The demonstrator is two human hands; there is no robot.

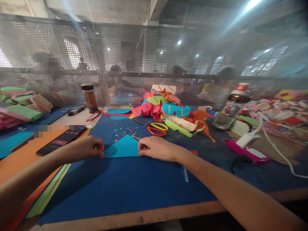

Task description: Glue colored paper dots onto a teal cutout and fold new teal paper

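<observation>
A sheet of blue paper [124,148], folded to a peak at its far side, lies on the dark blue table top [130,186]. My left hand [90,147] pinches its left corner, fingers curled. At the opposite corner my right hand [154,148] grips the paper between thumb and fingers. Just beyond the paper are scissors [157,129] with red and yellow handles, among tiny coloured paper bits [120,132]. Behind them rises a heap of cut and folded coloured paper pieces [154,107], some dotted with small squares.
On the left, a phone [61,141] rests on orange paper sheets [14,160]. A dark jar [90,98] stands behind it. To the right are a glass bottle [227,109], a magenta power strip [250,152] with a white cable, and piled paper pieces [271,109]. A perforated screen [134,57] closes off the back.
</observation>
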